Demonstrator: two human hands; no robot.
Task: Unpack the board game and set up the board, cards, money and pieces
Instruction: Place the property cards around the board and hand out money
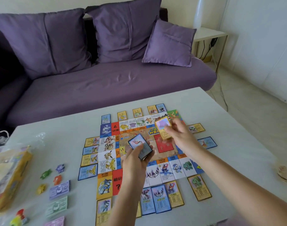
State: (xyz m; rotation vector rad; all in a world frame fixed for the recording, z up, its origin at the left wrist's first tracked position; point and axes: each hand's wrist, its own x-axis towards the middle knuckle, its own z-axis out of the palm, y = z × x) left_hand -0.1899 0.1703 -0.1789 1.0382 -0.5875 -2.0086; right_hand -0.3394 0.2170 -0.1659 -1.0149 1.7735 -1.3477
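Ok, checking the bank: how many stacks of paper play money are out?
3, left of the colourful game board: purple paper stack, green stack nearer, pink stack at the frame's bottom edge; others may be hidden.

A purple sofa (106,82) with three cushions (123,30) stands behind the white table (237,152).

Four tokens (57,179), perhaps three money stacks (59,190)

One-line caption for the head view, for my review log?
Right hand holds a yellow-bordered card above the board; left hand grips a blue-bordered card stack; more cards line the board's edges.
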